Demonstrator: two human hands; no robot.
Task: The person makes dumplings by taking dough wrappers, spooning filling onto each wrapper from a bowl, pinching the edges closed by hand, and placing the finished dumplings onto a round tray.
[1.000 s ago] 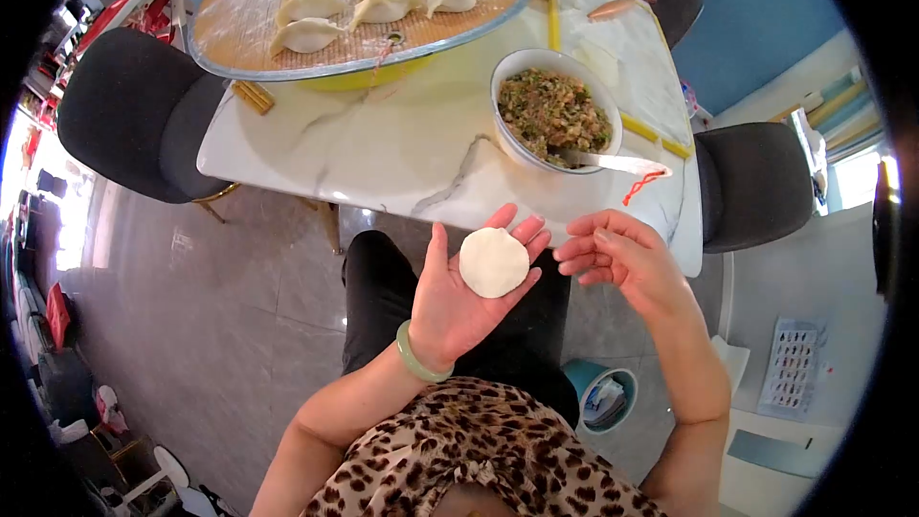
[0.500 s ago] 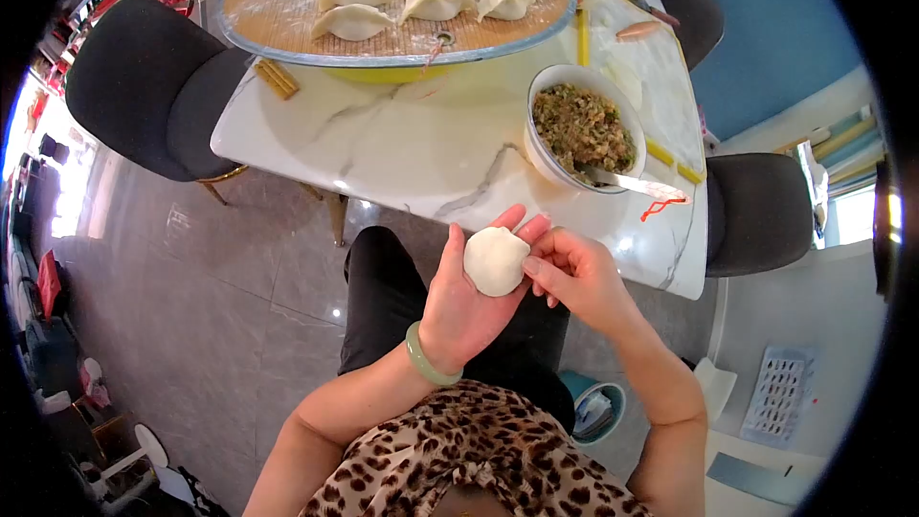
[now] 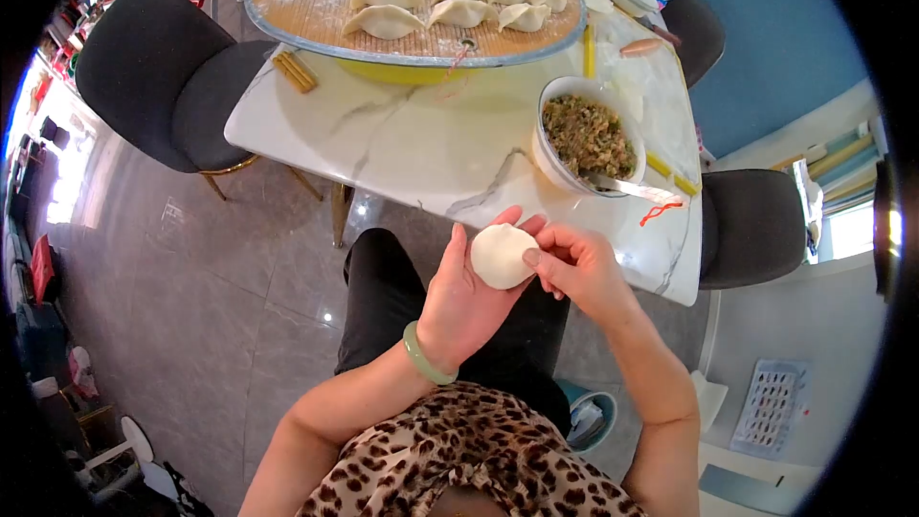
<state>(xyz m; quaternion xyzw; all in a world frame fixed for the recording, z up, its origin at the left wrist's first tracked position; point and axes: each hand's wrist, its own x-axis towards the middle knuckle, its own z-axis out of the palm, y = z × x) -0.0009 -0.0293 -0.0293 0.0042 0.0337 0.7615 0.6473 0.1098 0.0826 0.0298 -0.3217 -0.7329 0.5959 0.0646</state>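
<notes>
A round white dumpling wrapper (image 3: 502,257) lies flat across the palm and fingers of my left hand (image 3: 458,304), which supports it from below with the thumb at its left side. The thumb and fingers of my right hand (image 3: 576,268) pinch the wrapper's right edge. Just beyond my hands, on the table, a white bowl (image 3: 548,155) holds minced filling (image 3: 586,134). A utensil with a pale handle (image 3: 643,191) and a red cord rests in it, leaning over the rim. Farther back, rows of folded dumplings (image 3: 386,22) sit on a floured round board (image 3: 306,14).
The marble-patterned table (image 3: 383,148) has its near edge just past my knees. A small yellow bundle (image 3: 294,72) lies at its left. Dark chairs (image 3: 215,86) stand around it, and a bin (image 3: 592,416) is on the floor at my right.
The view has shifted slightly, so the table things appear a little right and lower. The wrapper has turned a little in my hands, with my right thumb now farther over its edge.
</notes>
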